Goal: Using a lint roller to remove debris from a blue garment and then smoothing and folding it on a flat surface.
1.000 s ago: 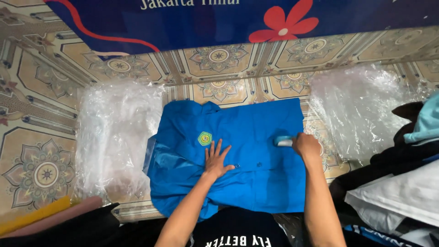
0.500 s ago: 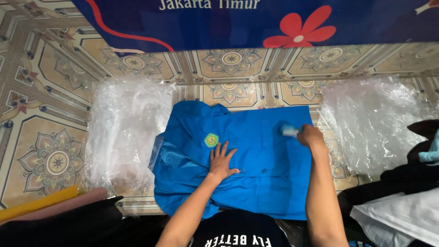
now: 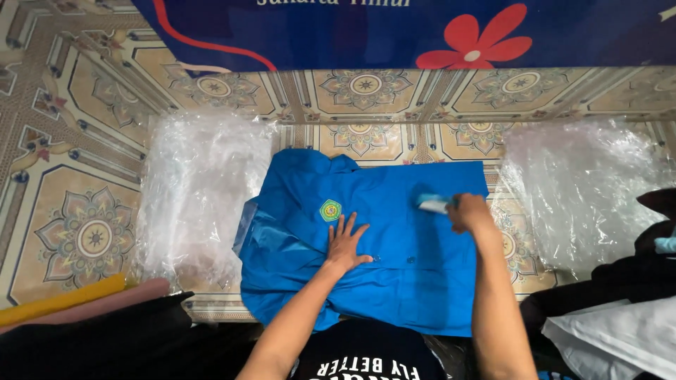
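At frame centre, your left hand [image 3: 346,243] presses flat and open on the folded blue shirt [image 3: 394,232], while your right hand [image 3: 470,213], closed around a small light-blue tool [image 3: 431,203], has slid it slightly leftward across the cloth.

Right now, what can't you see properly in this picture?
Head view:
- The small pale tool in the right hand: blurred, partly covered by the fingers.
- The badge on the blue shirt: too small.
- The shirt under the left hand: covered.
- The dark clothes at right: cut off by the edge.
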